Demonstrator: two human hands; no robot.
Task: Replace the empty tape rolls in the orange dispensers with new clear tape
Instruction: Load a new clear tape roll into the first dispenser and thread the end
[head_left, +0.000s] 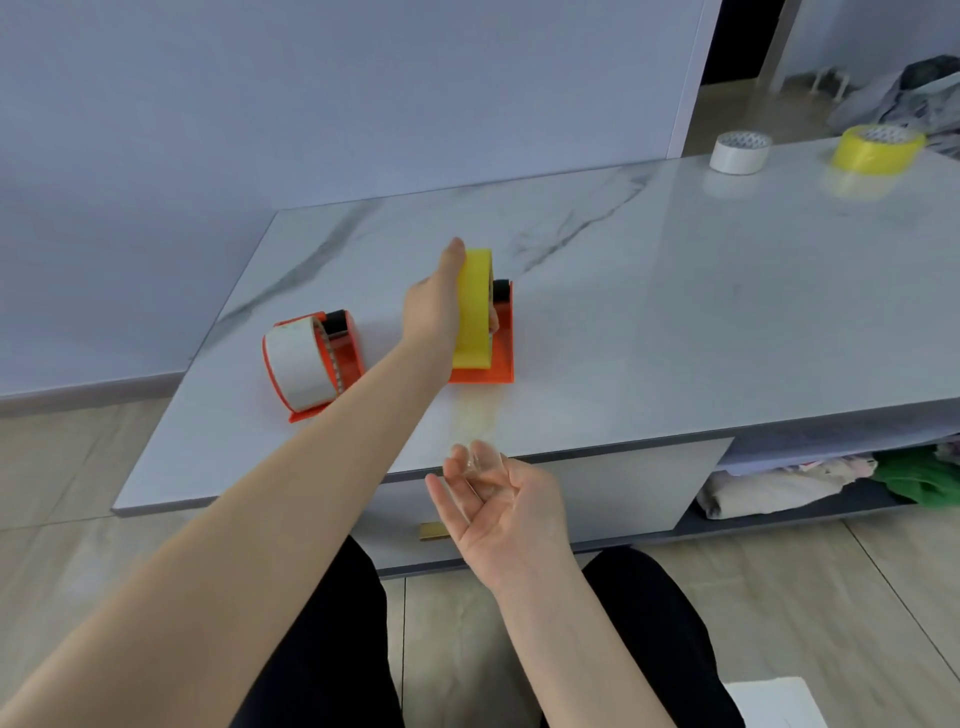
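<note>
Head view, left hand (434, 306) gripping yellow roll (474, 306)

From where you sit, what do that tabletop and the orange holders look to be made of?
The tabletop looks like polished marble or a marble-look slab: white with grey veins, glossy enough to mirror the rolls. The orange dispensers look like moulded plastic, with uniform colour and a smooth sheen.

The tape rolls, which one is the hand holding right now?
The yellow roll standing on edge in the right-hand orange dispenser, gripped by the left hand. The other yellow roll and white roll lie flat, untouched.
</note>
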